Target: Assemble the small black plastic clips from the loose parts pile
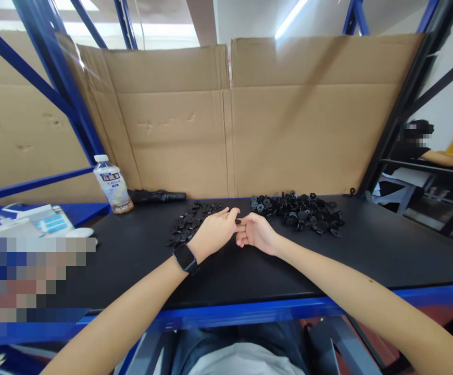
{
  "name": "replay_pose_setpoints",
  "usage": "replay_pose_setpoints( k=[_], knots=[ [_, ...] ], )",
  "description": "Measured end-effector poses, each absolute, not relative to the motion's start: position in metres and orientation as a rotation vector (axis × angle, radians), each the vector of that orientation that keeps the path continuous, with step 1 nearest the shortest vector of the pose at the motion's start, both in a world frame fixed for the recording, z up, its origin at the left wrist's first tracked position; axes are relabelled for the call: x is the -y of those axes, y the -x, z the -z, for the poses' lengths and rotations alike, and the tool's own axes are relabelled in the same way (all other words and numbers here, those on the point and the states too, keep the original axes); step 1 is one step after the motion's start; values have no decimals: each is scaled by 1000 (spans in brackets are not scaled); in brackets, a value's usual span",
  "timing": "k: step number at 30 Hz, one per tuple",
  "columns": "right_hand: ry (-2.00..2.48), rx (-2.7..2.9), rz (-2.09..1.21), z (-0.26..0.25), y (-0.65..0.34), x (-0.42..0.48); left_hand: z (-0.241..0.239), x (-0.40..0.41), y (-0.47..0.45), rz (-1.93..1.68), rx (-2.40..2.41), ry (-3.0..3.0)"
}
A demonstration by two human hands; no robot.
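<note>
Part (pixel 238 221), small, black, pinched between left fingers (pixel 228 214) and right fingers (pixel 246 228).

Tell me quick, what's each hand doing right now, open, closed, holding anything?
Left hand: fingers closed together against the right hand; cannot tell if holding anything.
Right hand: fingers curled; cannot tell if holding anything.
</note>
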State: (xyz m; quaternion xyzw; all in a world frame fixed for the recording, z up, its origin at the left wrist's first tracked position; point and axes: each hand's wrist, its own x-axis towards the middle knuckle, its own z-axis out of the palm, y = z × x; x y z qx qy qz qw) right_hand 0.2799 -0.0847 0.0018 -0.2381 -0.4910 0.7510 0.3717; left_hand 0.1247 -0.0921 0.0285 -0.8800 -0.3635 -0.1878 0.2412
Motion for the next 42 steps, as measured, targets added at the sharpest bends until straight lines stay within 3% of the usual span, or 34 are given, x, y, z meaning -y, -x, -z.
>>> replay_pose_setpoints(
  k=[8, 12, 19, 42],
  knots=[
    [723, 768, -1873, -7, -281, 83, -41, 81, -108, 628, 1089, 2325],
    [657, 494, -1737, -8, -294, 77, -46, 61, -76, 429, 1303, 2241],
    [739, 607, -1719, -6, -297, 73, -31, 39, -50, 127, 1463, 2452],
    [826, 710, -1762, -3, -291, 74, -22, 28, -55, 325, 1398, 2640]
  ],
)
